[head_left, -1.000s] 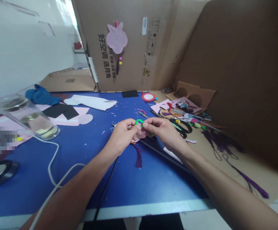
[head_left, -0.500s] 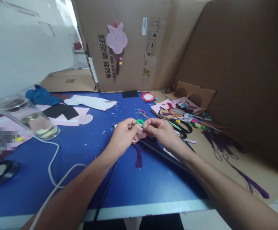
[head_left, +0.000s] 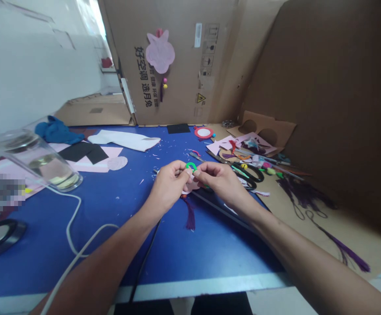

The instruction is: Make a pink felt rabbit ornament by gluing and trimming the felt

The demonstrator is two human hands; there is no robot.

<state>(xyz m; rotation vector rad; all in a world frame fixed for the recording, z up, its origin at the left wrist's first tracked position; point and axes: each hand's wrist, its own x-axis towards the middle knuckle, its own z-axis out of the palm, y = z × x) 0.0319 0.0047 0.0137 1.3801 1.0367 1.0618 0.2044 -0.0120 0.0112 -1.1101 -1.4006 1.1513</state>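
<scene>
Between my two hands is a bright green strip [head_left: 191, 166], curved into an arch; it looks like a pipe cleaner. My left hand [head_left: 171, 181] pinches one end with thumb and forefinger. The other end is pinched by my right hand [head_left: 219, 180]. Just under the fingers a pink paper piece [head_left: 190, 188] shows in part, mostly covered by the hands. From its lower edge hang a small orange-red bead [head_left: 184, 197] and a purple tassel [head_left: 189, 215]. Whether my fingers also touch the pink piece, I cannot tell.
Black-handled scissors [head_left: 249, 173] and craft scraps lie right of my hands. Purple tassels [head_left: 344, 245] rest on cardboard at the right. A glass jar of liquid [head_left: 52, 166], a tape roll [head_left: 3, 236] and a white cable [head_left: 74, 218] are at the left. Cardboard [head_left: 184, 96] stands behind.
Very little differs. The green strip and my fingertips have shifted slightly left, and both hands keep their pinch.
</scene>
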